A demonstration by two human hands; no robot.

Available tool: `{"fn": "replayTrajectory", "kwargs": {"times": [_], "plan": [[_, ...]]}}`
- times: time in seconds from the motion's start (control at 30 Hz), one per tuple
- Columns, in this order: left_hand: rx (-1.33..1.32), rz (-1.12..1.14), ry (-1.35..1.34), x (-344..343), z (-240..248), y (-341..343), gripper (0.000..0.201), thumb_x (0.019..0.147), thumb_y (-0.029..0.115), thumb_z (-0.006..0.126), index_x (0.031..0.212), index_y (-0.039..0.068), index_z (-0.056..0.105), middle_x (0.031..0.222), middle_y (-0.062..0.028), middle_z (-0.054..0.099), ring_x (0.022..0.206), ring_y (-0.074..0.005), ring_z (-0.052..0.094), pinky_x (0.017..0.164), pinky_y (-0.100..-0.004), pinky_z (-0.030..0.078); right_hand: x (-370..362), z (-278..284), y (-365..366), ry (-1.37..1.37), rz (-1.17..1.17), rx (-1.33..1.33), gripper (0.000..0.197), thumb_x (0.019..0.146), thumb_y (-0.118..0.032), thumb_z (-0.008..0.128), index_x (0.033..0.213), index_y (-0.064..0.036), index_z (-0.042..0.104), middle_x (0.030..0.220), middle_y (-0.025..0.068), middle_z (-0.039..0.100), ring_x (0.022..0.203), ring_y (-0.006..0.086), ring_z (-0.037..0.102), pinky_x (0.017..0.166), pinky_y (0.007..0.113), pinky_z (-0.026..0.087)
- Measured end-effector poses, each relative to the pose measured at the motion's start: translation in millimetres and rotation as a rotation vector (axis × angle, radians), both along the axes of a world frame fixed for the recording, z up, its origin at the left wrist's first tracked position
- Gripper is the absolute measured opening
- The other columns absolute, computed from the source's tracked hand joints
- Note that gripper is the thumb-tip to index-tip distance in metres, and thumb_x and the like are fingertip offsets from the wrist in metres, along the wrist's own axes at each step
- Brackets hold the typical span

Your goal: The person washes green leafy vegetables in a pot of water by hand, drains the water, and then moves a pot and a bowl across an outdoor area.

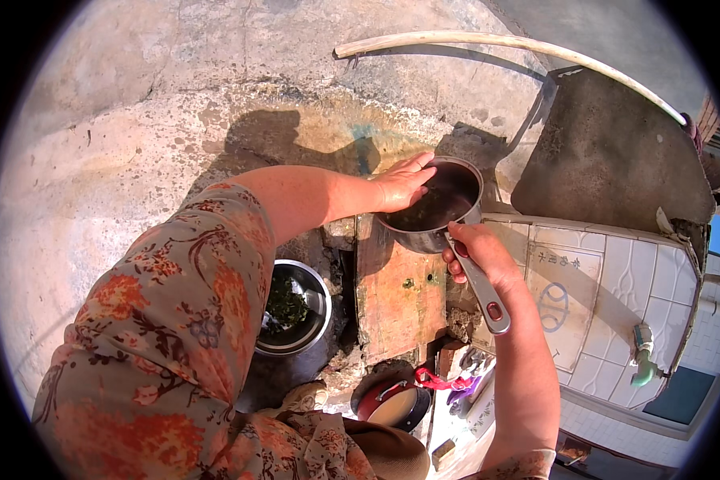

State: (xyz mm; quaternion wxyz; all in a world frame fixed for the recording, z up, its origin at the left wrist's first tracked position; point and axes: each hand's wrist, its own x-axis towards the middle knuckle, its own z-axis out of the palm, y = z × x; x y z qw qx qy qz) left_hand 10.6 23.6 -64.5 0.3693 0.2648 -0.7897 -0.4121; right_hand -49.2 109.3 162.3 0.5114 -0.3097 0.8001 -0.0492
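A steel saucepan [450, 197] with a long metal handle is held out in front of me, over the top end of a reddish wooden board. My right hand [480, 254] wraps around the handle close to the pan. At the pan's left rim lies my left hand [406, 182], fingers stretched out toward the far side and thumb side by the opening. The inside of the pan is dark, and I cannot make out clearly what it holds. Below my left forearm stands a steel bowl [325, 298] with chopped green leaves [286, 307] in it.
The wooden board [398, 308] lies between the bowl and a white tiled counter [616, 276] with a green-ended tap [643, 364]. A dark red pan [390, 402] sits near my feet. Beyond are a concrete wall [160, 72], a grey slab [616, 152] and a pale curved pole [488, 38].
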Motion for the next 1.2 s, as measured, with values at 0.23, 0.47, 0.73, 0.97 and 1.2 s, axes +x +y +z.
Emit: {"fn": "replayTrajectory", "kwargs": {"times": [0.23,0.47,0.73,0.97,1.2], "plan": [[-0.014,-0.002,0.015,-0.6,0.3,1.0,0.046,0.083,0.018,0.047,0.125,0.003,0.037,0.139,-0.0176,0.016,0.127,-0.0331,0.020,0.104,-0.0356,0.021,-4.1,-3.4,2.9,-0.012,-0.014,-0.024,0.028,0.085,-0.028,0.046,0.074,-0.0017,0.049,0.059,0.0070,0.053,0.045,0.0146,0.049,0.040,0.028,0.039],[-0.073,-0.021,-0.050,5.4,3.8,3.5,0.044,0.084,0.016,0.045,0.125,0.002,0.037,0.137,-0.0179,0.022,0.125,-0.0333,0.024,0.103,-0.0372,0.022,-18.8,-29.0,35.3,-0.122,-0.120,-0.119,0.022,0.088,-0.024,0.044,0.079,-0.0046,0.046,0.060,0.0052,0.051,0.044,0.0108,0.044,0.039,0.024,0.034],[-0.110,-0.158,0.041,-0.7,6.8,13.9,0.040,0.084,0.012,0.044,0.122,0.002,0.039,0.132,-0.0164,0.032,0.123,-0.0305,0.030,0.101,-0.0375,0.026,-53.6,-80.5,98.7,-0.405,-0.312,-0.321,0.021,0.087,-0.022,0.047,0.079,-0.0032,0.047,0.060,0.0058,0.051,0.043,0.0119,0.044,0.041,0.024,0.036],[-0.230,-0.440,0.066,-6.2,4.0,24.9,0.035,0.077,0.006,0.047,0.112,0.003,0.051,0.122,-0.0152,0.045,0.120,-0.0283,0.036,0.099,-0.0377,0.029,-51.9,-100.8,112.7,-0.365,-0.295,-0.360,0.023,0.089,-0.024,0.044,0.079,-0.0038,0.047,0.060,0.0049,0.049,0.043,0.0115,0.044,0.042,0.025,0.037],[-0.621,-0.562,-0.281,-5.3,27.3,17.1,0.033,0.072,0.009,0.051,0.104,0.006,0.057,0.118,-0.0102,0.050,0.120,-0.0241,0.037,0.101,-0.0397,0.025,-33.0,-94.2,104.9,-0.286,-0.231,-0.313,0.021,0.088,-0.022,0.048,0.087,-0.0015,0.047,0.059,0.0055,0.051,0.043,0.0108,0.045,0.041,0.023,0.036]]}}
